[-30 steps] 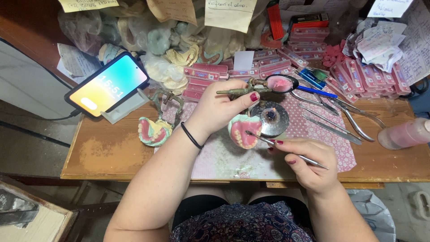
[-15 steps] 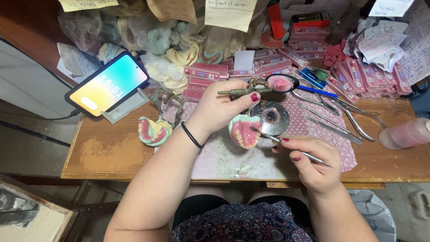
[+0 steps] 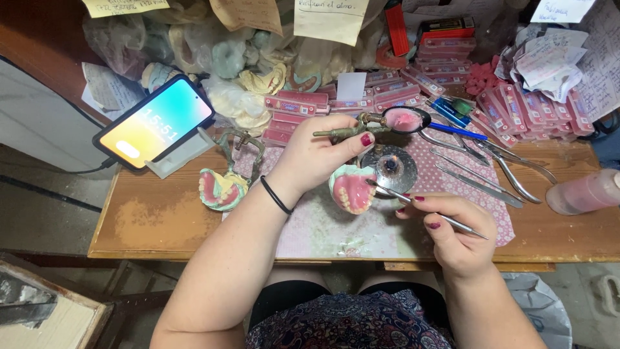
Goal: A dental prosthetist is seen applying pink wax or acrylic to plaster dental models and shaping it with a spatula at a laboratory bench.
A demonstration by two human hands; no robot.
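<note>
My left hand [image 3: 316, 155] grips a pink-and-green denture model [image 3: 352, 189] mounted on a brass articulator frame [image 3: 345, 129], held over the patterned mat [image 3: 323, 226]. My right hand [image 3: 449, 229] pinches a thin metal wax tool [image 3: 426, 210] like a pen; its tip lies at the right edge of the denture, beside a small round metal burner [image 3: 391, 166] with a tiny flame. A spoon with pink wax [image 3: 405, 119] sits just behind the burner.
A second denture on an articulator [image 3: 223, 187] lies left on the wooden table [image 3: 148, 220]. A lit phone [image 3: 155, 121] leans on a stand. Metal instruments and pliers [image 3: 491, 168] lie right, near a pink bottle [image 3: 584, 190]. Pink boxes [image 3: 516, 110] and bagged casts [image 3: 226, 58] crowd the back.
The wax tool's tip has shifted slightly left, onto the denture's edge. My left hand holds the denture in the same place.
</note>
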